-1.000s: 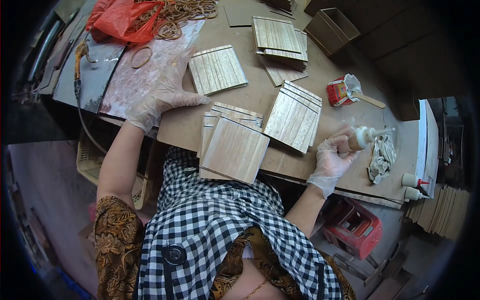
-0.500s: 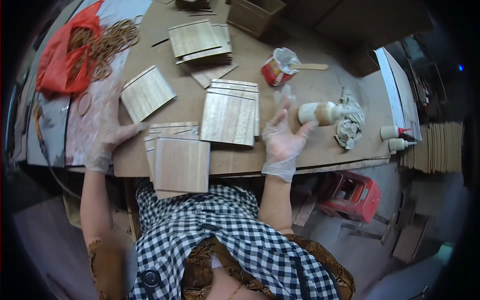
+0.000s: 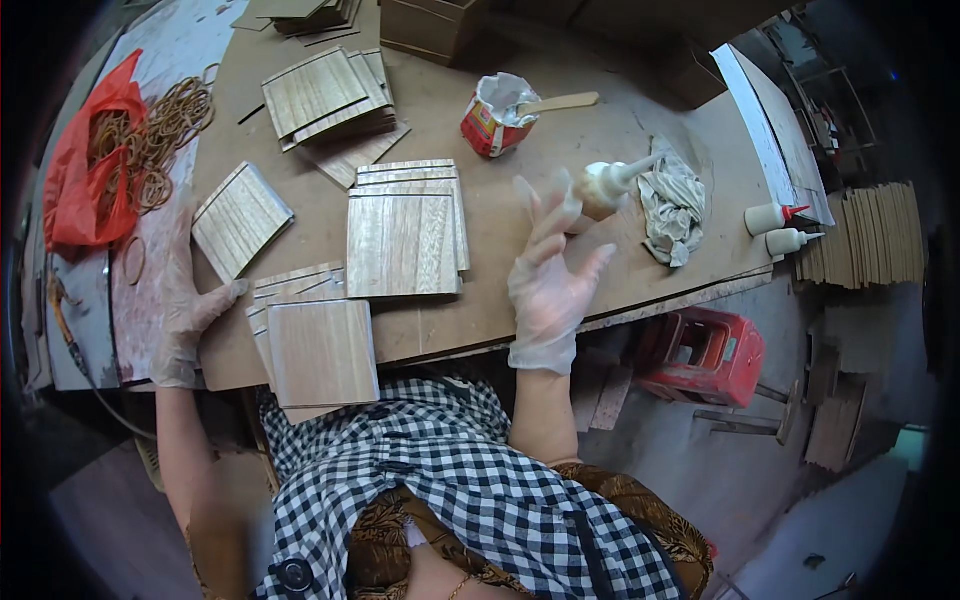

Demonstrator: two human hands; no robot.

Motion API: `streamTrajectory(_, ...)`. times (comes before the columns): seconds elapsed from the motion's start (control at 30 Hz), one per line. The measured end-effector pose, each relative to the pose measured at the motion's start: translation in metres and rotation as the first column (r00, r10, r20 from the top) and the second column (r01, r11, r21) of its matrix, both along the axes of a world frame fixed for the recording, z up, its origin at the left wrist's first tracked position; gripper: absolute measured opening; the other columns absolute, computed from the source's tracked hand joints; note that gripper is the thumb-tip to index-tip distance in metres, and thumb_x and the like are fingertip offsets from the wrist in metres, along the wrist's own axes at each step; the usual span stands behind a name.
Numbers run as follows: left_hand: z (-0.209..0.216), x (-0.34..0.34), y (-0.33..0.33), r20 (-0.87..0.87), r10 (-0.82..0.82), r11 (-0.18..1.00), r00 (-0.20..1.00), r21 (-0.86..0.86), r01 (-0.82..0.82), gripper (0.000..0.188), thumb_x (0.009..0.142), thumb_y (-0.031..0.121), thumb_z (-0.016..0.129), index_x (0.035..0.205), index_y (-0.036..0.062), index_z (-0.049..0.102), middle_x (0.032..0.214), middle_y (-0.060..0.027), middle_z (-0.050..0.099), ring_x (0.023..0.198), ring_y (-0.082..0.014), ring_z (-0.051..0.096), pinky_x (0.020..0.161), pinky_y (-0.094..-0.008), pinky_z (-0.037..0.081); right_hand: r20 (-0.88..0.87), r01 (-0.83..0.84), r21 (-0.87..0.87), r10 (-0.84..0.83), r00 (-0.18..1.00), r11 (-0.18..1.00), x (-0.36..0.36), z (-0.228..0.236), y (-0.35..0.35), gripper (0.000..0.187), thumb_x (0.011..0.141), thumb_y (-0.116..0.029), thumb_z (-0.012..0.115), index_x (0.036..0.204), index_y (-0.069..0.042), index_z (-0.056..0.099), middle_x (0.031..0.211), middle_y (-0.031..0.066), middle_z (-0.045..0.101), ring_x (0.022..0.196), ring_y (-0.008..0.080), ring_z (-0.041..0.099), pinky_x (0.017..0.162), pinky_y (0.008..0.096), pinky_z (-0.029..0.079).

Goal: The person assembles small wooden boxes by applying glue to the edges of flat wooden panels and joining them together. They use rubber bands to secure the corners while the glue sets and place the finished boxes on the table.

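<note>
My right hand (image 3: 552, 285), in a clear glove, is raised over the front of the table with fingers and thumb spread. Just beyond its fingertips a white squeeze bottle (image 3: 603, 187) with a brown stain tilts, nozzle to the upper right; I cannot tell whether a finger touches it. My gloved left hand (image 3: 190, 315) lies at the table's left, fingers stretched out and thumb apart, beside a single wooden panel (image 3: 243, 220). Between my hands are a stack of grooved wooden panels (image 3: 402, 240) and a front stack (image 3: 322, 352) that overhangs the table edge.
A red tub (image 3: 484, 135) with a wooden stick stands behind the bottle. A crumpled rag (image 3: 672, 215) and two small white bottles (image 3: 765, 218) are to the right. Rubber bands (image 3: 178, 115) spill from a red bag (image 3: 65, 205). More panels (image 3: 315, 90) lie farther back. A red stool (image 3: 705, 355) stands below.
The squeeze bottle, lying on its side before, is now tipped more upright. My right hand's fingers have risen and spread beside it. My left hand stays at the table's left. The whole view has shifted.
</note>
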State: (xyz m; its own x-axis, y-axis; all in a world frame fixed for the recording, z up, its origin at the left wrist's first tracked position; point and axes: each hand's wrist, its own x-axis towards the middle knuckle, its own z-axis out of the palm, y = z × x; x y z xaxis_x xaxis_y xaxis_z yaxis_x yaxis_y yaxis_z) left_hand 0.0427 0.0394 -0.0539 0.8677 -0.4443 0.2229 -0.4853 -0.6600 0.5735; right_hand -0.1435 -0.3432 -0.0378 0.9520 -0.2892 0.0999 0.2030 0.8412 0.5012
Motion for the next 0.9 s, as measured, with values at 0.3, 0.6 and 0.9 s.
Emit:
streamTrajectory(0.3,0.009,-0.003,-0.007,-0.005,0.023,0.998,1.0,0.06,-0.023,0.119,0.055,0.035,0.086,0.153,0.0027,0.028,0.153,-0.0193,0.038,0.144,-0.0328,0.032,0.12,-0.0416,0.023,-0.044,0.214,0.026,-0.213,0.976,0.976,0.047,-0.008,-0.041,0.087,0.083,-0.053,0.068,0.146,-0.004,0.037,0.142,0.013,0.054,0.116,0.0278,0.063,0.087,0.0443,0.057)
streamTrajectory(0.6,0.017,-0.003,-0.009,0.041,0.036,0.991,0.999,0.128,-0.041,0.12,0.054,0.038,0.087,0.152,0.0018,0.03,0.152,-0.0218,0.038,0.144,-0.0339,0.032,0.12,-0.0429,0.025,-0.101,0.215,-0.424,-0.281,0.954,0.88,0.04,-0.017,-0.023,0.071,0.083,-0.048,0.068,0.135,-0.004,0.049,0.135,0.0129,0.058,0.111,0.0279,0.065,0.09,0.0451,0.056)
streamTrajectory(0.9,0.004,-0.002,0.002,0.102,0.01,1.0,0.995,-0.001,-0.01,0.116,0.057,0.043,0.087,0.15,0.0006,0.032,0.148,-0.0249,0.04,0.14,-0.0389,0.036,0.117,-0.0446,0.028,0.129,0.11,-0.992,-0.462,0.877,-0.069,0.057,0.058,0.022,0.088,0.077,-0.019,0.079,0.148,0.0,0.03,0.147,0.0268,0.04,0.135,0.0403,0.044,0.112,0.0548,0.04)
